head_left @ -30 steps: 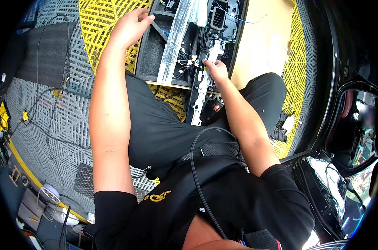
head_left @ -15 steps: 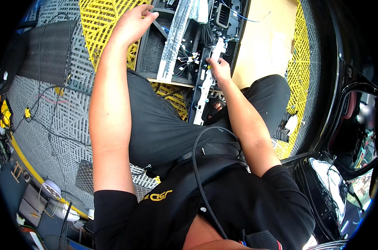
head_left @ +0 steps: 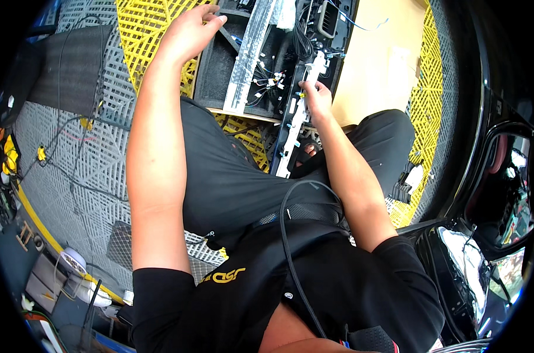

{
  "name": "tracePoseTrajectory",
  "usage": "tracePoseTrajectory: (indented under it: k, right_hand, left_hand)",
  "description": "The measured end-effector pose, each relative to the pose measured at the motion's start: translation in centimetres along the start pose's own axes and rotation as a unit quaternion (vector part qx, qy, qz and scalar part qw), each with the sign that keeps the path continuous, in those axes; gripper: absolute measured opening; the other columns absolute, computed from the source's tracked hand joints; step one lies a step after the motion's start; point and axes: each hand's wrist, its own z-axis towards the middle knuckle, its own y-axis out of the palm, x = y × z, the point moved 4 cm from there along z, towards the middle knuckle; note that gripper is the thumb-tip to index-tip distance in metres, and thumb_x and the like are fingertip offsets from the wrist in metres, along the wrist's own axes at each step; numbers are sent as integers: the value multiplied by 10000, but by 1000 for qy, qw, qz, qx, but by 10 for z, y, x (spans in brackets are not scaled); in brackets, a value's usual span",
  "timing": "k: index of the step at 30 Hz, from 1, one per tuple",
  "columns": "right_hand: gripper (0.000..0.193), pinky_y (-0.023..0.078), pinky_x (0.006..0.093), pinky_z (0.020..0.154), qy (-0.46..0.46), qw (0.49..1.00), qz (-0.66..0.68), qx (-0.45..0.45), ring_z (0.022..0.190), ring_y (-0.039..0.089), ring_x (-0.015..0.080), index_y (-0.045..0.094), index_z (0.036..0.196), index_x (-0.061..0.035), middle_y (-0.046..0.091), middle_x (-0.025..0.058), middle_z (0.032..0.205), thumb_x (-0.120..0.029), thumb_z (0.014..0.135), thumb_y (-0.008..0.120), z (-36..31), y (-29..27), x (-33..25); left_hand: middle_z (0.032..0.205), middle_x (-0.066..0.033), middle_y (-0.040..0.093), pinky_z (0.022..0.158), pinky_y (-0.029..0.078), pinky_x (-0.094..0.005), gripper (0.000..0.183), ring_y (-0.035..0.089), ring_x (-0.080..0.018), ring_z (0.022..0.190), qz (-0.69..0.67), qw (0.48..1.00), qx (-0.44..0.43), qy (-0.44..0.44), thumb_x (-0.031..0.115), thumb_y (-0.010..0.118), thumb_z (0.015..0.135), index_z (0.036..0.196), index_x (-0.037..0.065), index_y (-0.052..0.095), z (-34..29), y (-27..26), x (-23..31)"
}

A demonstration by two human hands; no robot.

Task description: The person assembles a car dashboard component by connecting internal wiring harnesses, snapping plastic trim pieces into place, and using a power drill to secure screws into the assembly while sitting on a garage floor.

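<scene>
My right hand [head_left: 317, 99] grips the edge of a long narrow trim strip, its fingers closed on it. This trim strip [head_left: 294, 132], black with a whitish face and small clips, slants from the box down between my legs. A black part with an air vent [head_left: 327, 19] lies beyond its upper end. My left hand [head_left: 190, 32] is over the left edge of a foam-lined box [head_left: 211, 88], thumb and fingers apart, holding nothing visible. A plastic-wrapped long piece [head_left: 247, 62] lies across the box. Thin wires with white connectors [head_left: 271, 81] are bunched beside it.
A cardboard sheet [head_left: 376, 65] lies right of the box. Yellow and grey floor grating [head_left: 155, 35] surrounds me. A black car [head_left: 484, 117] stands close on the right. Cables [head_left: 72, 120] cross the floor at left, near a dark mat [head_left: 72, 70].
My right hand and the upper end of the trim strip have shifted slightly right, as has the vented part. My left hand has barely moved.
</scene>
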Motion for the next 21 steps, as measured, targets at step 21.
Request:
tracePoseTrajectory:
  k: [21]
  right_hand:
    - [292, 549, 321, 802, -244, 961, -4, 133, 827, 688, 148, 694, 1035, 30, 754, 106, 896, -187, 852, 764, -60, -37, -81]
  left_hand:
    - [1323, -125, 696, 947, 548, -374, 554, 690, -246, 1115, -1, 1000, -12, -14, 382, 658, 1003, 1450, 63, 584, 0, 4, 34]
